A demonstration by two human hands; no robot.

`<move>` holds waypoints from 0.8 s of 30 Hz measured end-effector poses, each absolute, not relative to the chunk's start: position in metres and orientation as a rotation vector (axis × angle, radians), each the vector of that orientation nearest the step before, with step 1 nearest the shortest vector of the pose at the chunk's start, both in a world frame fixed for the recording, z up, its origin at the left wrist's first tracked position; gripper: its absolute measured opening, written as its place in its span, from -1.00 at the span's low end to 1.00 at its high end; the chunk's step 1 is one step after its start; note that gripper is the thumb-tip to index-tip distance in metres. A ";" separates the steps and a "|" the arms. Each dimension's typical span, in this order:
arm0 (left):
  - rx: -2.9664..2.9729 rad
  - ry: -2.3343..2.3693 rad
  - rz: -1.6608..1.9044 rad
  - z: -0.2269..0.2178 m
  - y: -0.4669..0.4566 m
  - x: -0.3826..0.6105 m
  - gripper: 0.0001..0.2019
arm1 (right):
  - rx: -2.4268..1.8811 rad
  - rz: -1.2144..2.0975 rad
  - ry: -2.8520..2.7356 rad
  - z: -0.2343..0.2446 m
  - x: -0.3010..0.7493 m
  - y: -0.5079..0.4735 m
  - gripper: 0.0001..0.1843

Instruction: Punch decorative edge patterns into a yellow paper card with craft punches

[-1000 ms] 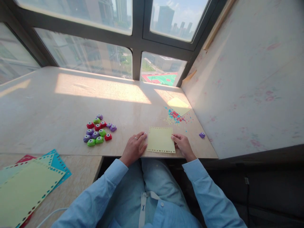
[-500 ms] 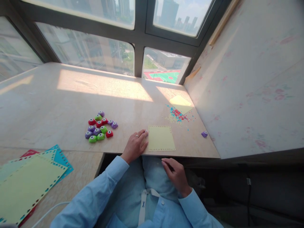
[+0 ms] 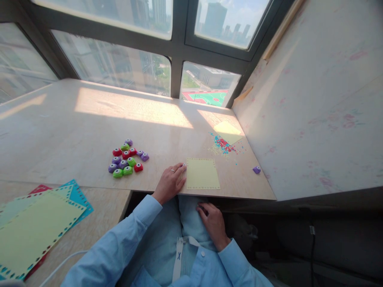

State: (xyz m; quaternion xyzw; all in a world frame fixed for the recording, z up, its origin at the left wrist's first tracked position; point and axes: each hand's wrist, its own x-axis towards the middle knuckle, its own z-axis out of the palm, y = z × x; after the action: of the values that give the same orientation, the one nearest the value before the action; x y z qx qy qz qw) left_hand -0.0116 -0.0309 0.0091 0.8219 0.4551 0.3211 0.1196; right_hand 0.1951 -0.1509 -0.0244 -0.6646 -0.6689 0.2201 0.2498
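A pale yellow paper sheet (image 3: 203, 173) with small punched shapes along its borders lies by the counter's front edge. My left hand (image 3: 170, 181) is at its left side, fingers closed over a small craft punch (image 3: 184, 164). Only the punch's white-and-dark top shows; its body is hidden. Below the counter edge, my right hand (image 3: 212, 223) rests on my thigh, its fingers loosely bent and apart from the thumb, with nothing visible in it. Left of my left hand sits a cluster of purple, green and red craft punches (image 3: 123, 164).
Red, blue and yellow paper bits (image 3: 224, 145) are scattered beyond the sheet, beside another yellow paper (image 3: 228, 130). A lone purple punch (image 3: 256, 170) stands near the right wall (image 3: 317, 91). Punched coloured sheets (image 3: 38, 227) overlap at lower left, near a white cable (image 3: 61, 266).
My right hand has dropped slightly down and left onto my thigh, and its pinched fingers have loosened. The left hand and the yellow sheet stay in place.
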 end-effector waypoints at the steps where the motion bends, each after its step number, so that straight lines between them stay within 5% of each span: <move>1: 2.404 1.328 0.942 0.009 -0.031 -0.012 -0.57 | -1.811 0.594 -1.811 -0.025 0.195 -0.151 -0.73; 24: 2.423 1.333 0.910 0.008 -0.030 -0.012 -0.58 | -1.734 0.572 -1.918 -0.030 0.196 -0.150 -0.71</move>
State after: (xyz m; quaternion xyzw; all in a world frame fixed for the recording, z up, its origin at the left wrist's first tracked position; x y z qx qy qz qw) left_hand -0.0116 -0.0304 0.0080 0.8268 0.4548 0.3104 0.1149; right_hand 0.1960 -0.1499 -0.0300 -0.6350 -0.7023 0.2096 0.2441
